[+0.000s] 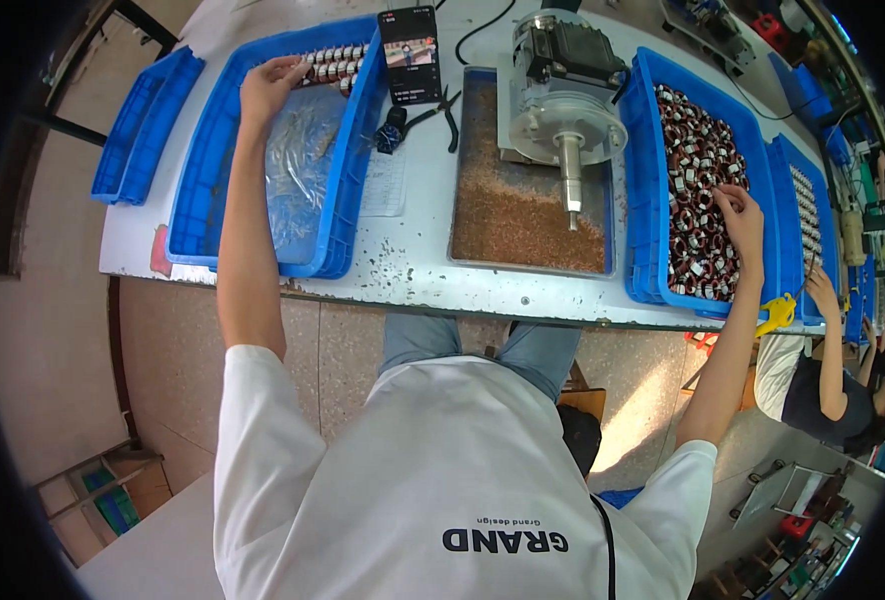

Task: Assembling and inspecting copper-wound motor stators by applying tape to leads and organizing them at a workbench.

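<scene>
My left hand [271, 88] is at the far end of a blue bin [199, 190], its fingers pinched on a small wire-wound coil at the end of several neat rows of coils [338, 66]. A clear plastic sheet [303, 165] covers the nearer part of this bin. On the right, my right hand [743, 222] reaches into a second blue bin [648, 230] full of loose dark red and white wound coils [701, 150]. Thumb and forefinger are closed at a coil in the heap; the fingertips partly hide it.
Between the bins stands a motor [568, 75] with a clear disc and pointed shaft, over a metal tray [453, 225] of copper-coloured shavings. Nearby lie a phone [411, 55], pliers [443, 115] and a watch [391, 131]. A co-worker's hand [823, 295] is by another blue bin.
</scene>
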The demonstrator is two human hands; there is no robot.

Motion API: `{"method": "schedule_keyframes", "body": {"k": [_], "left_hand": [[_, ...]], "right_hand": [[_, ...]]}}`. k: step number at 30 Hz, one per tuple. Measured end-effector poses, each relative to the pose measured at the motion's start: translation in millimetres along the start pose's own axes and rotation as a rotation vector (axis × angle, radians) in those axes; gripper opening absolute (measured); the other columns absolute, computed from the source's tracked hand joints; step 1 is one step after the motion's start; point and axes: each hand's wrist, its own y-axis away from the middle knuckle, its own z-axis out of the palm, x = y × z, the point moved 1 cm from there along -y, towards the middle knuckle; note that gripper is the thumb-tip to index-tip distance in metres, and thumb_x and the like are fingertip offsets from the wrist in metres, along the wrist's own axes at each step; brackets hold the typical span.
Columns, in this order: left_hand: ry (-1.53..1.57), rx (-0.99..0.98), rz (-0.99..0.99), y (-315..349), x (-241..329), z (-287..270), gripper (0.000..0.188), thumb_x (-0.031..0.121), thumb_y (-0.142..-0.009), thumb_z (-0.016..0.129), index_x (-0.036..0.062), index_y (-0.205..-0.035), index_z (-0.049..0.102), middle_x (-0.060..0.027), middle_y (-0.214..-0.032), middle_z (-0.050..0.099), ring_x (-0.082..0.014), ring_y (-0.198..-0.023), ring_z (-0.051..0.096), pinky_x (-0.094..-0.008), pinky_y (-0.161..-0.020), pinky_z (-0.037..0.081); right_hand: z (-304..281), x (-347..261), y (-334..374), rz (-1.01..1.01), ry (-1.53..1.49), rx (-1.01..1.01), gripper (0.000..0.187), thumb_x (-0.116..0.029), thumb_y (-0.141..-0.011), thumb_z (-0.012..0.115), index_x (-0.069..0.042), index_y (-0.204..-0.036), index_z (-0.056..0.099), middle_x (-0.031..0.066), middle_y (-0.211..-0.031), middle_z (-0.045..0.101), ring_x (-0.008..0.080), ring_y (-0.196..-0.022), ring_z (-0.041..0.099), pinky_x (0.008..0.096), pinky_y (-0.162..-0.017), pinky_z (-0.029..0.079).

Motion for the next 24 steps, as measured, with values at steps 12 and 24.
{"method": "schedule_keyframes", "body": {"k": [12, 24], "left_hand": [[0.8, -0.717, 0.446, 115.7, 163.2, -14.5, 0.048, 0.006, -0.07, 0.091, -0.0037, -0.113, 0.074, -0.0142, -0.091, 0.078, -0.0165, -0.074, 0.074, -0.0212, -0.066, 0.06], [1.0, -0.945, 0.542, 194.4, 229.6, 16.8, 0.062, 0.006, -0.062, 0.097, -0.0166, -0.111, 0.065, -0.0254, -0.086, 0.076, -0.0309, -0.068, 0.077, -0.0284, -0.058, 0.062]], "right_hand": [[-3.0, 2.4, 1.8, 0.018, -0.029, 0.002, 0.029, -0.022, -0.094, 0.075, 0.0, -0.112, 0.075, 0.0075, -0.092, 0.075, 0.0147, -0.079, 0.066, 0.0259, -0.07, 0.051], [-3.6, 11.8, -7.1, -0.005, 0.06, -0.041, 0.028, -0.02, -0.097, 0.072, 0.0, -0.116, 0.074, 0.0056, -0.097, 0.076, 0.0113, -0.077, 0.062, 0.0251, -0.069, 0.048]]}}
